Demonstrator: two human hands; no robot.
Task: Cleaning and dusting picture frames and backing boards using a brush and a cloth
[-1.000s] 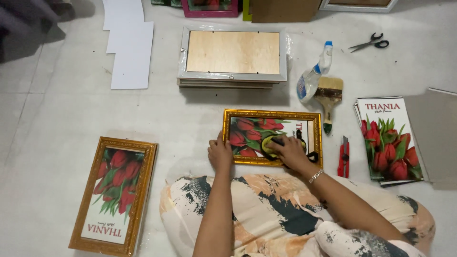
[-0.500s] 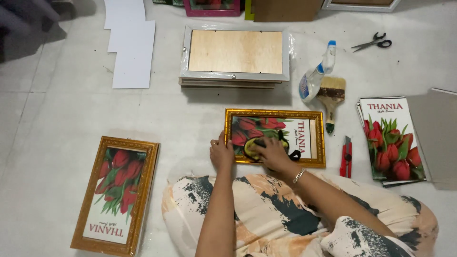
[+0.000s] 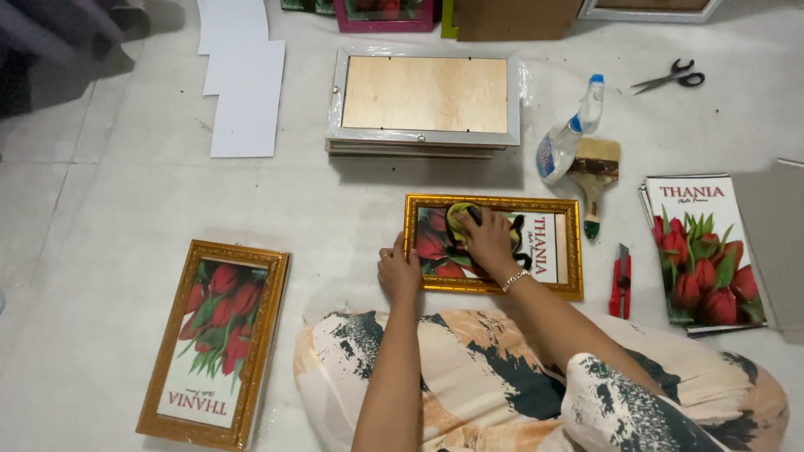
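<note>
— Why does the left hand (image 3: 399,273) grip the gold frame (image 3: 494,246) at centre, on the floor?
— To steady it; the right hand (image 3: 490,241) presses a yellow-green cloth (image 3: 463,216) flat against its glass.

Label on spray bottle (image 3: 571,134): small blue-and-white patch on the clear body, the bottle lying tilted on the floor just beside the brush, right of centre; printed tulip sheets (image 3: 699,247): a rectangular stack at far right, white ground with red flowers and green leaves, lettering in red along the top edge; brown cardboard box (image 3: 515,10): at the top edge, only its lower face in view, plain and unmarked. No signs or screens in view.
</note>
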